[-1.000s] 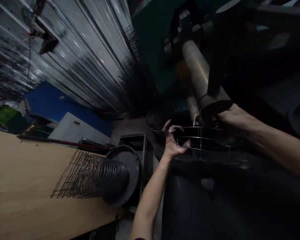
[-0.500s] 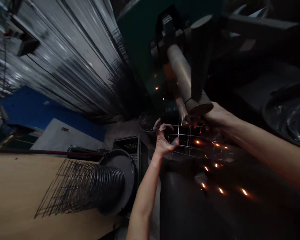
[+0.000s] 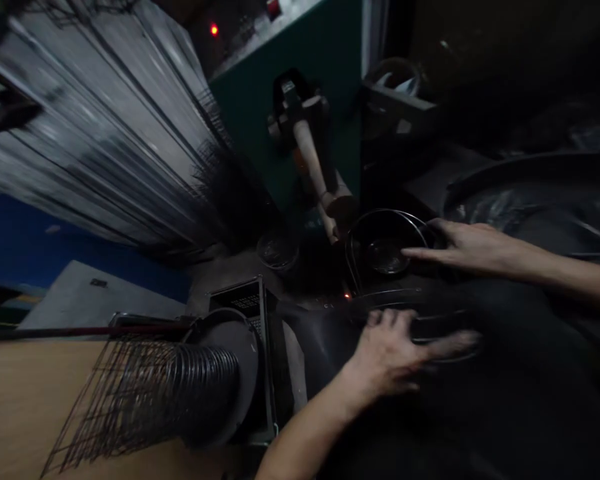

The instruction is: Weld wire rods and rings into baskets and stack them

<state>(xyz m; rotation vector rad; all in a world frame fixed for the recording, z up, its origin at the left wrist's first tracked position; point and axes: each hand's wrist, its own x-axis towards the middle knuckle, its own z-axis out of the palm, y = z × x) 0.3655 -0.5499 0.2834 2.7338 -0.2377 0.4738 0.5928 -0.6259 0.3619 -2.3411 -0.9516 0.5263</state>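
My right hand [image 3: 467, 245] is at the right, thumb and fingers closed about the edge of a thin wire ring [image 3: 391, 211], which stands tilted below the machine's arm. My left hand [image 3: 387, 350] is lower and nearer, palm down and blurred, its fingers and thumb spread. Under and beside it show more curved wires [image 3: 455, 360]; whether they belong to the same wire piece I cannot tell. Beyond the ring, the welding machine's metal arms [image 3: 313, 157] reach out from a green cabinet [image 3: 250, 100]. A small glowing spark [image 3: 347, 295] is near the ring's lower left.
A stack of bent wire grids and rings [image 3: 180, 380] lies at the left by a dark round disc [image 3: 225, 373] and a black crate [image 3: 237, 293]. Behind are a blue panel [image 3: 10, 233], a round container [image 3: 279, 250] and, at the right, a large dark tub [image 3: 530, 167].
The wire piece has come away from the machine's arms toward me. Both hands have moved right and nearer. The shower of sparks has died down to one, and the view has shifted.
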